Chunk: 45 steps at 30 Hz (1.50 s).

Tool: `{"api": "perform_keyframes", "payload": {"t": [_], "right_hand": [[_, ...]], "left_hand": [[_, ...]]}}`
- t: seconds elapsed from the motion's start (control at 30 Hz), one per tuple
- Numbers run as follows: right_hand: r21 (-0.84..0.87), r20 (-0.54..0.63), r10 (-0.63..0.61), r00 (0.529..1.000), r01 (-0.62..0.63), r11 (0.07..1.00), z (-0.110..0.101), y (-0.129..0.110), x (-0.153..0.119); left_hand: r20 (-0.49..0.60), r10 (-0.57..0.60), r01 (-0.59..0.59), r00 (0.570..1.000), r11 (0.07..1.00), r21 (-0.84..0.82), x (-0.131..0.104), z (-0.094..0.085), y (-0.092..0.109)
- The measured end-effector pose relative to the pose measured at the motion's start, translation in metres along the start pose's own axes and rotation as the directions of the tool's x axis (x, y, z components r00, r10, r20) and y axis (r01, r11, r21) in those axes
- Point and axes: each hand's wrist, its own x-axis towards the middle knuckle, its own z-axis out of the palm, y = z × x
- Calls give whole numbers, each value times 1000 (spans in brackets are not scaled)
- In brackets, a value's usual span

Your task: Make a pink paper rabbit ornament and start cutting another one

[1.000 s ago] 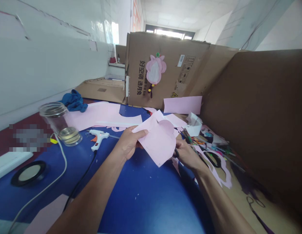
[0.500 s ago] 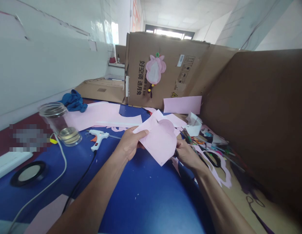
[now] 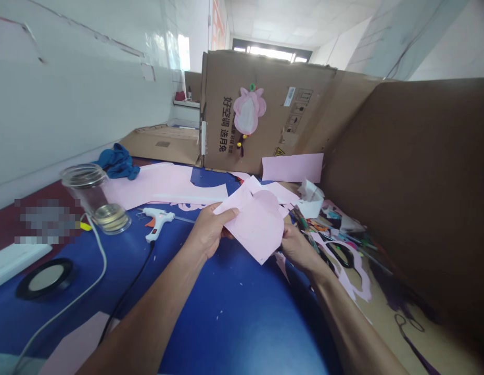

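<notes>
My left hand (image 3: 211, 229) pinches a sheet of pink paper (image 3: 254, 224) by its left edge, thumb on top and fingers beneath. The sheet has a rounded, cut outline along its upper right side and a pointed corner at the bottom. At its right edge my right hand (image 3: 297, 247) is closed around what look like dark scissors (image 3: 280, 249), mostly hidden behind the paper and my fingers. Pink offcuts (image 3: 281, 264) lie just below that hand on the blue table (image 3: 234, 317).
A white glue gun (image 3: 158, 221), a clear jar (image 3: 96, 200), black tape (image 3: 46, 278) and a cable lie left. Cardboard (image 3: 277, 120) with a pink paper flower (image 3: 247, 114) stands behind. Paper scraps (image 3: 361, 276) and tools clutter the right, near other scissors (image 3: 409, 325).
The paper has turned and shifted very slightly, its bottom corner moving a little right and up. Both hands keep nearly the same place and hold.
</notes>
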Motion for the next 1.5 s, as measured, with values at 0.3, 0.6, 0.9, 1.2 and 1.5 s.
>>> {"api": "perform_keyframes", "payload": {"t": [0.3,0.6,0.9,1.2,1.5], "right_hand": [[-29,29,23,999,-22,999,-5,-4,-3],[-88,170,24,985,-10,996,-1,-6,-5],[-81,190,23,982,-8,997,-1,4,-6],[-31,207,47,977,-41,999,4,4,-6],[-39,208,15,978,-7,999,4,-2,-6]], "left_hand": [[178,-111,93,978,990,103,1,-21,24],[173,-122,110,977,991,78,3,-30,27],[133,-161,148,978,983,105,3,-24,21],[101,-156,145,983,984,108,2,-21,20],[127,-139,125,982,986,113,4,-23,19]]}}
